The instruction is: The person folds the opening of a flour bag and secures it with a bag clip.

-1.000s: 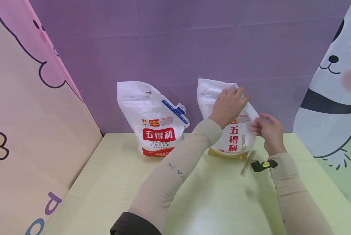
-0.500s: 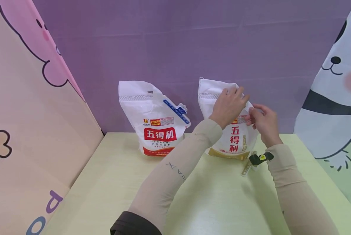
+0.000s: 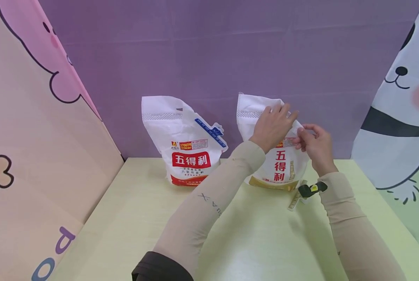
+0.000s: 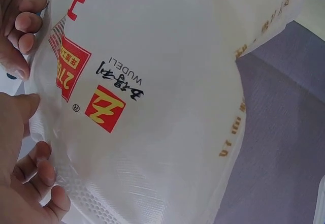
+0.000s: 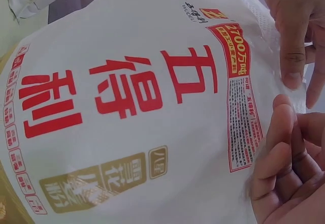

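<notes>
The gold-bottomed bag [image 3: 280,166] stands on the table [image 3: 251,238], right of the red-bottomed bag [image 3: 188,150]. Fingers of the left hand [image 3: 273,127] grip its upper edge; fingers of the right hand [image 3: 317,147] pinch its slanted right edge. A gold strip [image 3: 294,201] lies near its base.

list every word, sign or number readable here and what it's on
"五得利": gold-based bag, red-based bag
"2700万吨": both bags
"WUDELI", "®": gold-based bag
"八星", "雪花": gold-based bag
"O": left wall
Too small, blurred or unclear: date codes, fine print, gold strip, left sleeve, other wall letter
</notes>
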Tool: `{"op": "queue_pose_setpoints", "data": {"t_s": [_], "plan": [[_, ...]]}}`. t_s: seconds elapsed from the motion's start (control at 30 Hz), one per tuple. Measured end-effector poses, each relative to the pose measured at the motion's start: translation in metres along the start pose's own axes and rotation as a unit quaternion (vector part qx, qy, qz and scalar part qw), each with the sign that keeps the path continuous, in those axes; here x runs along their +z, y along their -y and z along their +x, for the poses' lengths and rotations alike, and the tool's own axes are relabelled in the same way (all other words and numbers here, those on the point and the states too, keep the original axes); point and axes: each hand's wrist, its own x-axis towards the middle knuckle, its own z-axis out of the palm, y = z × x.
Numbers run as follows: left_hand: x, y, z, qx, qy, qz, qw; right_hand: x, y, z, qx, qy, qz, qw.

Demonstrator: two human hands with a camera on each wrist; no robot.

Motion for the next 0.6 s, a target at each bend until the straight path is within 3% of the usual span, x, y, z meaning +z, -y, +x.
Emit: {"op": "queue_pose_setpoints", "data": {"t_s": [0.23, 0.37, 0.6], "plan": [[0.0016, -0.0008, 0.0018, -0.001, 0.008, -0.017, 0.9998, -0.0009, -0.0029, -0.0009, -0.001, 0.004, 0.073, 0.9973], [0.0015, -0.0004, 0.0021, -0.002, 0.004, -0.022, 0.9998, -0.0002, -0.0044, -0.0007, -0.007, 0.002, 0.085, 0.9964], [-0.0008, -0.0011, 0.0015, -0.011, -0.010, -0.028, 0.9995, 0.0015, -0.0057, -0.0019, -0.020, -0.009, 0.053, 0.9983]]}}
